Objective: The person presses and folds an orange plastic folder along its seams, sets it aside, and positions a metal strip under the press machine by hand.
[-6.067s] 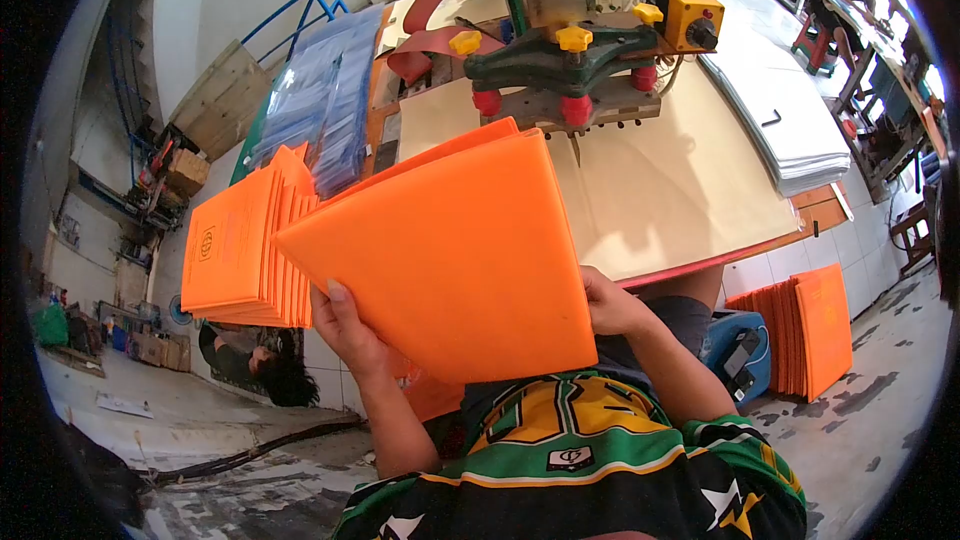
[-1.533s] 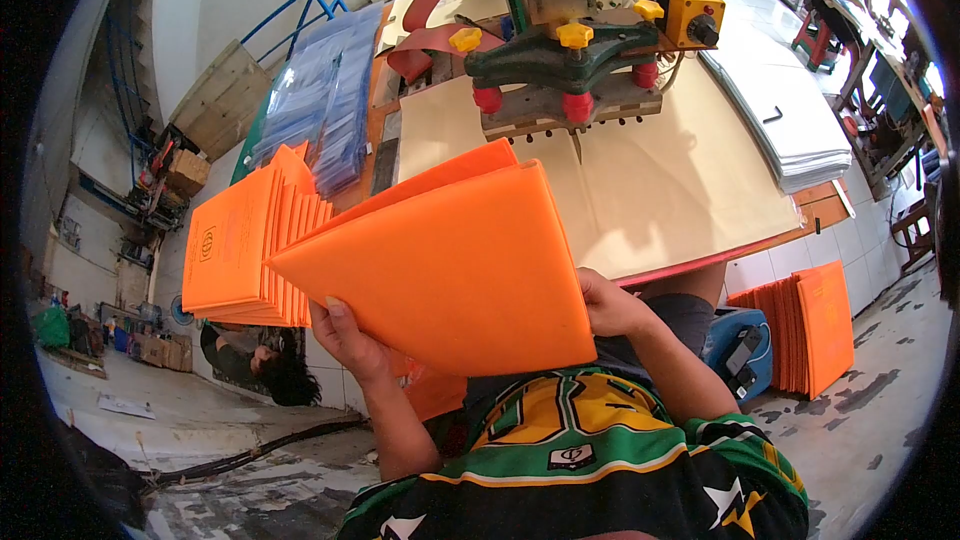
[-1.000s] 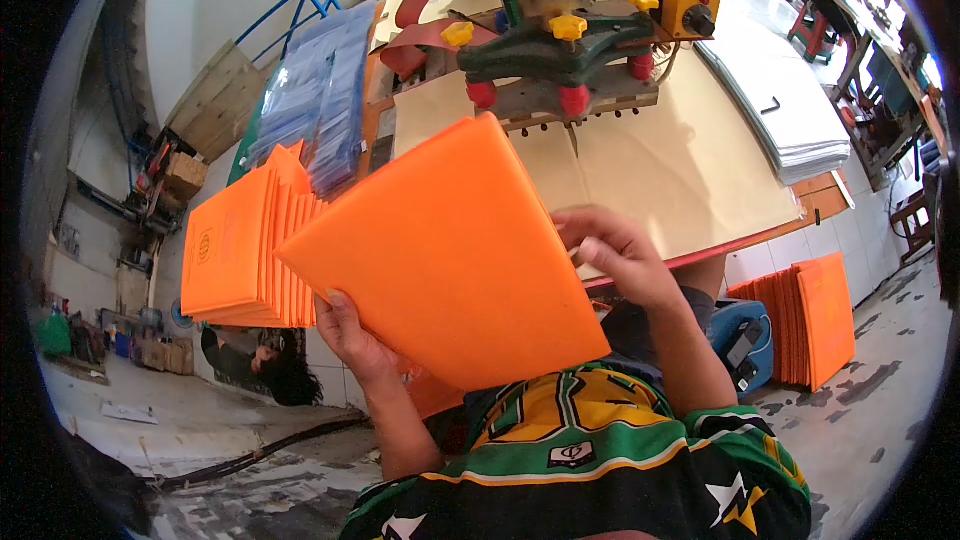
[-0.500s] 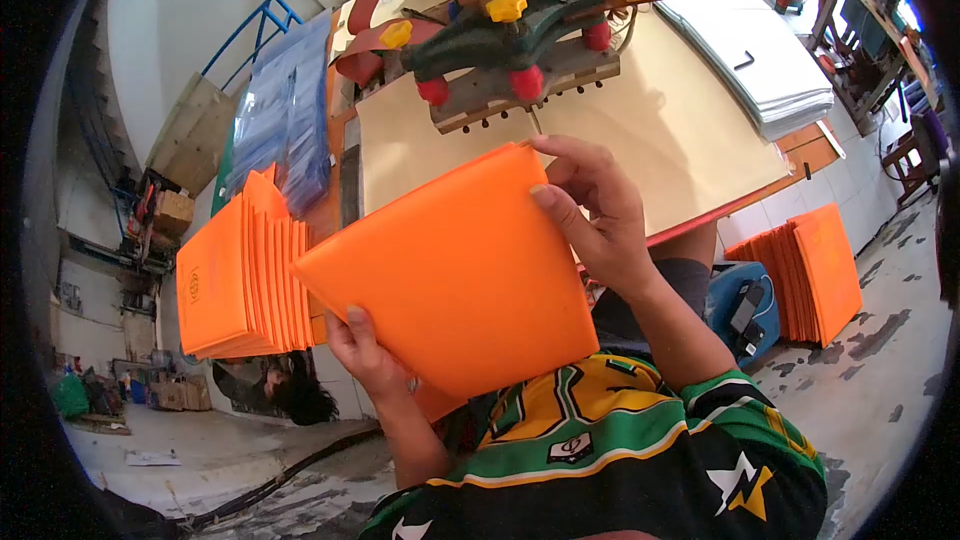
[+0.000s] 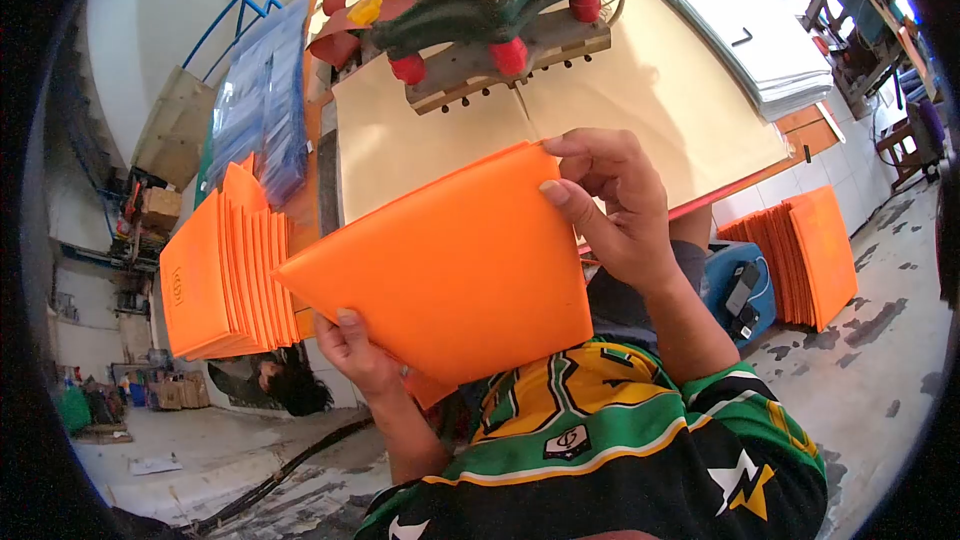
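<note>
An orange folder (image 5: 450,265), tilted and with its printed side not showing, is held in front of my body. My left hand (image 5: 358,352) grips its lower left edge, thumb on the near face. At the upper right corner, my right hand (image 5: 615,202) pinches the folder between thumb and fingers. Left of the folder stands a stack of orange folders (image 5: 225,275), the front one with a dark printed emblem. Beyond the held folder is a press (image 5: 500,15) with yellow knobs and red feet over a cream sheet (image 5: 640,100).
Clear plastic sleeves (image 5: 262,90) lie at the table's left. White sheets (image 5: 750,30) with a hex key lie at the right. A blue container (image 5: 738,290) and more orange folders (image 5: 800,255) are at the lower right. A person (image 5: 290,380) is at the lower left.
My right hand has moved from the folder's lower right edge up to its upper right corner and closed there. The folder has closed up. The view has shifted, so the press sits higher and further left.
</note>
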The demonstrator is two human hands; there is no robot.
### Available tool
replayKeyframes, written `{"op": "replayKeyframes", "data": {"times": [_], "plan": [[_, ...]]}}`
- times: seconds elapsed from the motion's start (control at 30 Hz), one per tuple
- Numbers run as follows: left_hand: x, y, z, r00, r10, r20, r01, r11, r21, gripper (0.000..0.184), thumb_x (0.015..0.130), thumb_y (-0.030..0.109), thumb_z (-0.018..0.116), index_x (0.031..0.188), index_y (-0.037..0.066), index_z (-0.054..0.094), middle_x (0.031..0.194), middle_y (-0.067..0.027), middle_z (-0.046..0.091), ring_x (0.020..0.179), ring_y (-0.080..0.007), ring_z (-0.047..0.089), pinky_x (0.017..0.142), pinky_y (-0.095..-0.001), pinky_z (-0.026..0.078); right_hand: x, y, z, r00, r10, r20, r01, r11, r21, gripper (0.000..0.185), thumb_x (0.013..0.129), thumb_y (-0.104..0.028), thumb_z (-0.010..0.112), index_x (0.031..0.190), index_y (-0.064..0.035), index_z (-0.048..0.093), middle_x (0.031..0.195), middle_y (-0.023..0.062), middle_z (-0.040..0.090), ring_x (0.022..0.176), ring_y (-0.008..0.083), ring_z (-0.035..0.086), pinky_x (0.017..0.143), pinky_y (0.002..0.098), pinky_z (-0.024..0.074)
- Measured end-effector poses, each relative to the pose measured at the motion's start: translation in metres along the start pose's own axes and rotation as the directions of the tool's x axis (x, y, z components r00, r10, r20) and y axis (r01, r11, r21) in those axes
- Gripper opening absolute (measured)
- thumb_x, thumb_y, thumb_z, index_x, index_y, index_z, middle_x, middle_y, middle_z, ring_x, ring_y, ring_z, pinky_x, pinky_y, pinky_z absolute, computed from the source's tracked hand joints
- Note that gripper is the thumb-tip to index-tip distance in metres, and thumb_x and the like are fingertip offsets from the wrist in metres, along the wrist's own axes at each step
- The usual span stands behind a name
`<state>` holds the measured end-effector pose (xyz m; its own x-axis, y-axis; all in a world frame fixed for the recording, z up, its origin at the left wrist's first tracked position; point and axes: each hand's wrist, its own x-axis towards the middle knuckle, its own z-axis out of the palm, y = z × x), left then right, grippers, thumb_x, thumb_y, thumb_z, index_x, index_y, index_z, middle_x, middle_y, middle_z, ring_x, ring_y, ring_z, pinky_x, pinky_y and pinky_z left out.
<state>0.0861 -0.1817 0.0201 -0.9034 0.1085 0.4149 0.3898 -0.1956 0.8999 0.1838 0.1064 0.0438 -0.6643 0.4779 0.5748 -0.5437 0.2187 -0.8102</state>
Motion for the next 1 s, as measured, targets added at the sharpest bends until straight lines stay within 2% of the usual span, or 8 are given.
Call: {"op": "replayKeyframes", "data": {"times": [0.17,0.27,0.33,0.4,0.6,0.83,0.93,1.0], "plan": [[-0.002,-0.008,0.001,0.998,-0.008,-0.069,0.007,1.0,-0.013,0.039,0.105,0.035,0.067,0.12,0.0,0.059,0.109,-0.0056,0.066,0.093,-0.0116,0.062,0.082,-0.0296,0.052,-0.002,0.0,-0.004,0.999,-0.048,0.006,0.048,0.998,-0.03,0.033,0.097,-0.004,0.073,0.129,-0.0062,0.062,0.083,0.0006,0.06,0.067,0.0046,0.057,0.06,0.0215,0.0465],[-0.001,-0.01,-0.009,1.0,0.011,0.008,-0.012,0.999,0.033,0.039,0.105,0.034,0.066,0.121,0.0,0.059,0.11,-0.0058,0.066,0.095,-0.0122,0.062,0.083,-0.0295,0.052,-0.005,0.0,-0.003,0.999,-0.032,-0.018,0.031,0.999,-0.005,0.036,0.098,-0.005,0.072,0.131,-0.0049,0.06,0.084,0.0014,0.061,0.069,0.005,0.058,0.06,0.0214,0.0465],[-0.002,-0.019,-0.017,0.996,0.004,0.091,-0.001,1.0,-0.028,0.043,0.106,0.032,0.065,0.135,0.002,0.055,0.122,-0.0072,0.066,0.108,-0.0181,0.063,0.093,-0.0362,0.054,-0.007,0.0,-0.004,0.999,0.017,-0.03,-0.016,0.999,0.027,0.037,0.098,-0.005,0.072,0.133,-0.0039,0.059,0.084,0.0016,0.061,0.07,0.0054,0.058,0.061,0.0212,0.0466],[-0.005,-0.026,-0.017,0.997,-0.011,0.078,0.014,0.999,-0.038,0.042,0.106,0.032,0.065,0.134,0.002,0.055,0.121,-0.0073,0.066,0.108,-0.0181,0.063,0.093,-0.0362,0.054,-0.007,0.001,-0.008,0.991,0.133,-0.009,-0.13,0.981,0.144,0.039,0.101,-0.008,0.069,0.137,-0.0011,0.056,0.089,0.0025,0.063,0.078,0.0077,0.062,0.071,0.0234,0.0506],[-0.01,-0.051,0.005,0.997,-0.043,0.067,0.048,0.996,-0.07,0.046,0.104,0.033,0.067,0.133,-0.001,0.056,0.122,-0.0078,0.066,0.111,-0.0196,0.063,0.096,-0.0368,0.052,-0.019,0.035,0.005,0.989,0.128,-0.071,-0.116,0.982,0.152,0.036,0.104,-0.013,0.066,0.135,0.0033,0.057,0.111,0.007,0.064,0.101,0.0128,0.063,0.092,0.0285,0.0506],[-0.01,-0.06,0.022,0.992,-0.094,0.083,0.098,0.994,-0.047,0.048,0.103,0.032,0.068,0.135,-0.002,0.056,0.128,-0.0091,0.065,0.116,-0.0216,0.062,0.101,-0.0378,0.049,-0.016,0.041,-0.008,0.985,0.171,-0.038,-0.164,0.977,0.135,0.032,0.104,-0.012,0.066,0.131,0.0048,0.06,0.113,0.0075,0.063,0.106,0.0146,0.062,0.096,0.0297,0.0493],[-0.007,-0.057,0.026,0.991,-0.107,0.081,0.111,0.993,-0.041,0.044,0.105,0.033,0.067,0.13,-0.002,0.058,0.116,-0.007,0.067,0.104,-0.0138,0.063,0.09,-0.0301,0.051,-0.018,0.047,-0.01,0.978,0.2,-0.053,-0.19,0.969,0.156,0.034,0.103,-0.012,0.068,0.131,0.0048,0.059,0.115,0.0078,0.064,0.107,0.0146,0.062,0.096,0.0296,0.0493],[-0.004,-0.059,0.025,0.989,-0.109,0.099,0.112,0.993,-0.034,0.043,0.105,0.033,0.066,0.129,-0.002,0.058,0.115,-0.0066,0.067,0.103,-0.0135,0.063,0.09,-0.03,0.051,-0.019,0.051,-0.012,0.982,0.179,-0.051,-0.171,0.975,0.143,0.035,0.103,-0.012,0.068,0.132,0.0048,0.059,0.116,0.0077,0.064,0.108,0.0143,0.062,0.096,0.0294,0.0498]]}}
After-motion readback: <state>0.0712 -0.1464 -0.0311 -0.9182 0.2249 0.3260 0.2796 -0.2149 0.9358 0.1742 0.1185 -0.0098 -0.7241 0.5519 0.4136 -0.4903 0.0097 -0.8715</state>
